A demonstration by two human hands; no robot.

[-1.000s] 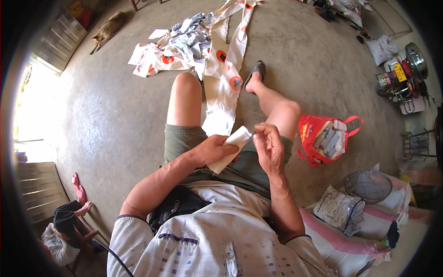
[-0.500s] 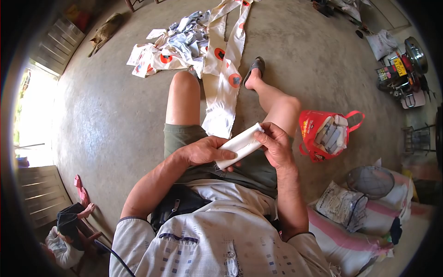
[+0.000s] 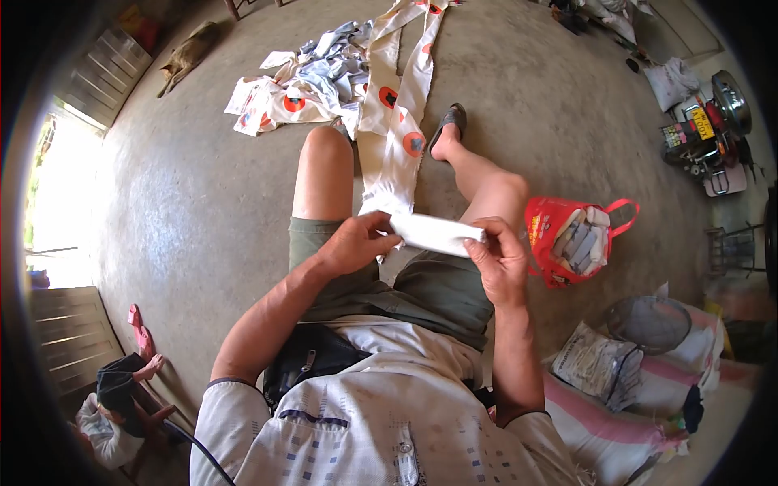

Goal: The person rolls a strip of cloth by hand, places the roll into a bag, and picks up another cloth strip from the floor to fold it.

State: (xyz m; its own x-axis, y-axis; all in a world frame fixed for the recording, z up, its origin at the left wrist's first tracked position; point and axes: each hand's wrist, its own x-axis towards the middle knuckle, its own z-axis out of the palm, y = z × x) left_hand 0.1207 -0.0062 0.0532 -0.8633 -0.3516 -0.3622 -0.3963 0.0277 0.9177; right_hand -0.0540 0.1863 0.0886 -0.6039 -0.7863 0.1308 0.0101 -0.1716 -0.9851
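Observation:
A rolled-up white cloth (image 3: 433,235) is held nearly level above my lap, blurred a little by motion. My left hand (image 3: 354,245) is closed at its left end, thumb below and fingers above. At its right end, my right hand (image 3: 499,263) pinches it between thumb and fingers. A long cream cloth strip (image 3: 381,154) with red-orange round prints lies on the floor between my legs. Its near end comes up close to my left hand; whether it joins the roll I cannot tell.
A pile of crumpled cloth (image 3: 328,77) lies ahead. To my right stands a red bag (image 3: 559,255) filled with rolled cloth, with stuffed sacks (image 3: 600,413) nearer me. A motorcycle (image 3: 717,134) is at far right, a dog (image 3: 190,57) at upper left, a seated person (image 3: 117,413) at lower left.
The cloth roll has swung from a slant to nearly level and moved slightly up. My left hand has shifted upward to its end, and my right hand slid slightly right.

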